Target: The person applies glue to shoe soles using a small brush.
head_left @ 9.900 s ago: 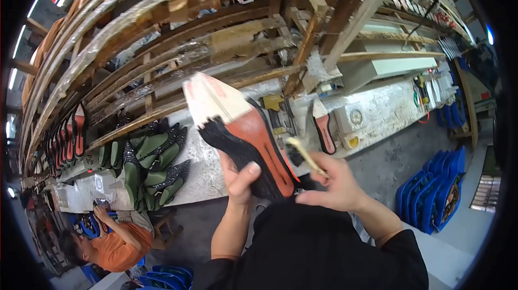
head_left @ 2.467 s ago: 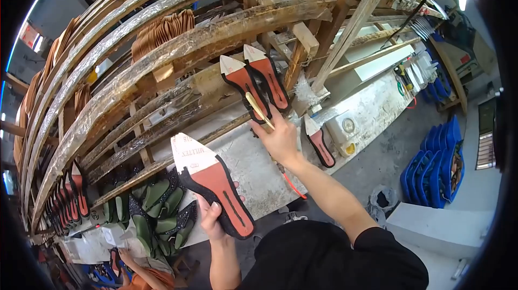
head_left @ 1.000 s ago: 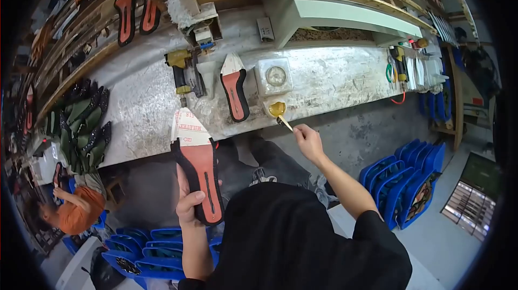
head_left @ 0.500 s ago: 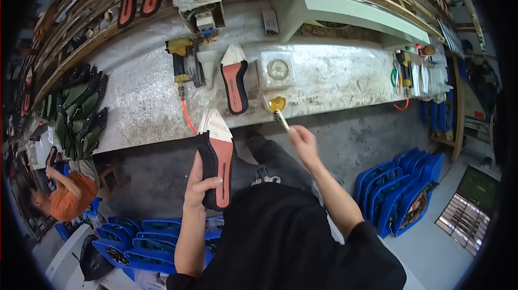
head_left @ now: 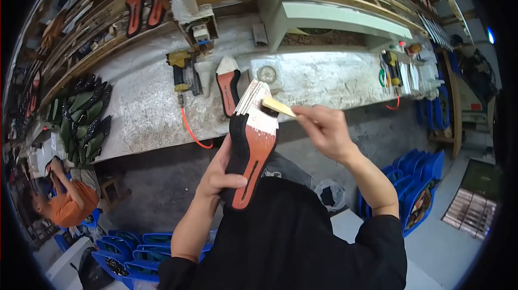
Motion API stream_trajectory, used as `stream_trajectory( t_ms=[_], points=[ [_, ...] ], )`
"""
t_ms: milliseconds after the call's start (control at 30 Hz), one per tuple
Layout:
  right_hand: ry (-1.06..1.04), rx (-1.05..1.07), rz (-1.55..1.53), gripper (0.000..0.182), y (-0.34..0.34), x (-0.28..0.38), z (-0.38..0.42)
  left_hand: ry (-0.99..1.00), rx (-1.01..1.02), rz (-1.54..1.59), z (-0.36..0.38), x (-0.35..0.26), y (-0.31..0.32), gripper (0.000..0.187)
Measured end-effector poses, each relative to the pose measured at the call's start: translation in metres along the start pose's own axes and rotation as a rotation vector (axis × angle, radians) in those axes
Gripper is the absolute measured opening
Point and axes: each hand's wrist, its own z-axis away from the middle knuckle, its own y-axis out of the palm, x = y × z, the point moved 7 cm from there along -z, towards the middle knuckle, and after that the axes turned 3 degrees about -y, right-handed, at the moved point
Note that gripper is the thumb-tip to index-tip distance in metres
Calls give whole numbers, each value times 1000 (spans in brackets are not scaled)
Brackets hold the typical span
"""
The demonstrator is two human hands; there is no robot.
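Observation:
My left hand (head_left: 220,177) is wrapped round a stack of insoles (head_left: 258,147), red-orange and white on top with black edges. The stack is tilted, its white end pointing up. In my right hand (head_left: 325,128) is a brush (head_left: 279,107) with a pale handle; its dark tip is at the white part of the top insole, partly hidden. Behind the stack, another red and white insole (head_left: 227,87) lies on the bench beside a clear square container (head_left: 266,72), which the stack partly overlaps in view.
A yellow and black air tool (head_left: 179,71) with a red hose lies on the workbench (head_left: 141,112). Green and black shoe parts (head_left: 81,114) are piled at left. A co-worker in orange (head_left: 70,206) sits lower left. Blue racks (head_left: 421,182) stand at right.
My left hand has brought the insole stack up and to the right. My right hand has moved the brush from the yellow glue on the bench to the stack's white end.

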Motion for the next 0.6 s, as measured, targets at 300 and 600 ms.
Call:
stream_trajectory(
  t_ms=[300, 600],
  points=[
    [-490, -13, 91, 30, 0, 114, -9, 133, -21, -249, 41, -58, 33, 118],
    [-293, -114, -128, 30, -4, 86, -64, 201, -56, -301, 85, -70, 29, 122]
  ],
)
